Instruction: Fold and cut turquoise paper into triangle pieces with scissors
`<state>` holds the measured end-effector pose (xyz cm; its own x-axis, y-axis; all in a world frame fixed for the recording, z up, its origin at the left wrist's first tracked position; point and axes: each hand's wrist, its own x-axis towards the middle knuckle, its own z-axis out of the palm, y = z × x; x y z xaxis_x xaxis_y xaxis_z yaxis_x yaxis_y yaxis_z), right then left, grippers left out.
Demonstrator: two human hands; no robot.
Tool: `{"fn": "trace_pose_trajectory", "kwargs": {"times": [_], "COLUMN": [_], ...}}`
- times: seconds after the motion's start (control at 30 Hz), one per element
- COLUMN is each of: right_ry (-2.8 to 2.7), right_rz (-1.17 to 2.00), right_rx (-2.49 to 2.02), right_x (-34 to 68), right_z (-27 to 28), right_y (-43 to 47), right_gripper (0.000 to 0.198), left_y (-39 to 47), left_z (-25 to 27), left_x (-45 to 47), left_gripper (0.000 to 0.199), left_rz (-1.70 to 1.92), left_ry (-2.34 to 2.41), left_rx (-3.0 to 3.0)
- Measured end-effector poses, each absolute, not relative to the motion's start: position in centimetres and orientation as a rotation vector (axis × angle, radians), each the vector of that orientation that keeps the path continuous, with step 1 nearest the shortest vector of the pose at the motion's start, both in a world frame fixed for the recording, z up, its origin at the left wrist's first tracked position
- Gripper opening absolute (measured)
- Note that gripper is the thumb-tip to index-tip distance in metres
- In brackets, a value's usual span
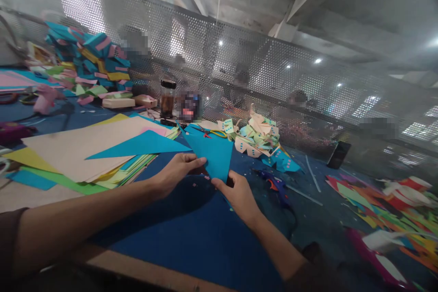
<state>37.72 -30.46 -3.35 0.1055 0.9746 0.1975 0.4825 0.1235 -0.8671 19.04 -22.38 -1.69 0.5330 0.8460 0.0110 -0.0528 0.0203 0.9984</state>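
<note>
A folded sheet of blue paper point(214, 150) is held up over the table between my two hands. My left hand point(183, 169) pinches its lower left edge, thumb on the near face. At the lower right corner, my right hand point(237, 191) grips it, thumb in front and fingers mostly hidden behind. Left of the held paper, a blue paper triangle point(140, 144) lies on top of a stack of coloured sheets point(78, 146). Yellow-handled scissors point(217, 133) lie just behind the held paper.
A blue glue gun point(275, 185) lies to the right, near a pile of folded paper pieces point(258, 132). Coloured paper strips point(386, 205) spread at far right. At the back stand a brown-filled jar point(167, 100) and heaped blue paper shapes point(92, 57), before a perforated metal screen point(212, 54).
</note>
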Motion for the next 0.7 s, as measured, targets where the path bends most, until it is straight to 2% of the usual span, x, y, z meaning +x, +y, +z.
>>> {"fn": "trace_pose_trajectory", "kwargs": {"times": [0.5, 0.7], "right_ry": [-1.564, -1.600], "right_rz": [0.749, 0.682], "right_rx": [-1.495, -1.540], "right_x": [37.8, 37.8], "right_z": [-3.5, -3.6], "right_y": [-30.5, -30.5], "right_gripper": [0.030, 0.030], "left_y": [-21.5, -21.2], "left_z": [-2.3, -2.4], "left_x": [18.7, 18.7], "left_gripper": [0.035, 0.034], "left_rz": [0.832, 0.863], "left_ry": [0.646, 0.638], "left_rx": [1.257, 1.188]}}
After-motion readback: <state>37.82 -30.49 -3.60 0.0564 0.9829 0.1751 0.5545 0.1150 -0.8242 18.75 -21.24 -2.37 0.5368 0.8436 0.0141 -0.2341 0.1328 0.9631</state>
